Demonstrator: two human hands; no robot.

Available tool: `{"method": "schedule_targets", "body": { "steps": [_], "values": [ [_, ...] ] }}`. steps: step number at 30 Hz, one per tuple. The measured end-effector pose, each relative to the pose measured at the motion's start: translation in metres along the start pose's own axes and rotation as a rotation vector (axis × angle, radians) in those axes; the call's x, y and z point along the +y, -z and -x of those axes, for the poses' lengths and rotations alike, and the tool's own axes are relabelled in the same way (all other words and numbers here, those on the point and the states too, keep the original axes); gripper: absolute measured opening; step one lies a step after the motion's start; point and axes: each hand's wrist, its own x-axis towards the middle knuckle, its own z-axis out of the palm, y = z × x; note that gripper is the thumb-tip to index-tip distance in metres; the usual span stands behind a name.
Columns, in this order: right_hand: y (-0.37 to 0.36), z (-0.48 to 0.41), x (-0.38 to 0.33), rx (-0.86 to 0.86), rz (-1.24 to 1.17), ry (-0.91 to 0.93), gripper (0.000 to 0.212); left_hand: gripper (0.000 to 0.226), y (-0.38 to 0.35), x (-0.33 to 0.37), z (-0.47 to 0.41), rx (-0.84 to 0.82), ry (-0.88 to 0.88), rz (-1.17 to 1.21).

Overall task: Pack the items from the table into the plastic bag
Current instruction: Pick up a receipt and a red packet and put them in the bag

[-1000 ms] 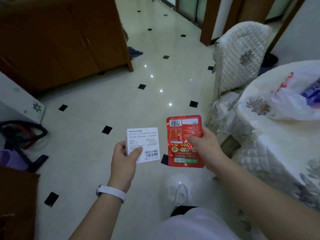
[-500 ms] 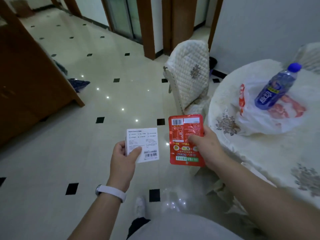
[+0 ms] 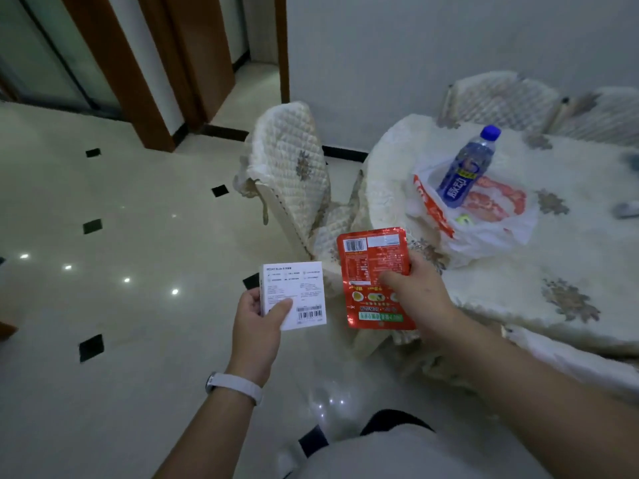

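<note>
My left hand [image 3: 257, 323] grips a small white box [image 3: 294, 292] with printed text and a barcode, held over the floor. My right hand [image 3: 416, 295] pinches a red foil snack packet [image 3: 371, 267] by its lower right side, just off the table's near edge. On the round table [image 3: 553, 271] lies a white plastic bag with red print [image 3: 484, 223], flattened. A blue drink bottle [image 3: 466, 167] with a blue cap lies tilted on top of the bag. A small yellow-green item [image 3: 464, 220] shows at the bag.
A chair with a quilted cover [image 3: 290, 171] stands left of the table, close to my hands. More quilted chairs [image 3: 501, 98] stand behind the table by the wall. A small grey object [image 3: 627, 209] lies at the table's right edge. Glossy tiled floor spreads to the left.
My view has swung right, bringing the table, bag and bottle fully into sight. Both hands keep the same hold on the box and packet, now nearer the table.
</note>
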Motion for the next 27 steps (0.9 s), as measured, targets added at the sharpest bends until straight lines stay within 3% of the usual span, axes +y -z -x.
{"method": "schedule_targets", "body": {
  "steps": [10, 19, 27],
  "values": [
    [0.076, -0.050, 0.014, 0.381, -0.179, -0.095, 0.028, 0.024, -0.109, 0.014, -0.068, -0.339, 0.034, -0.117],
    [0.152, -0.152, 0.018, 0.522, -0.472, -0.132, 0.023, 0.027, -0.232, 0.055, -0.121, -0.465, -0.028, -0.279],
    [0.220, -0.201, 0.043, 0.686, -0.559, -0.197, 0.025, 0.019, -0.334, 0.081, -0.149, -0.562, -0.140, -0.370]
  ]
}}
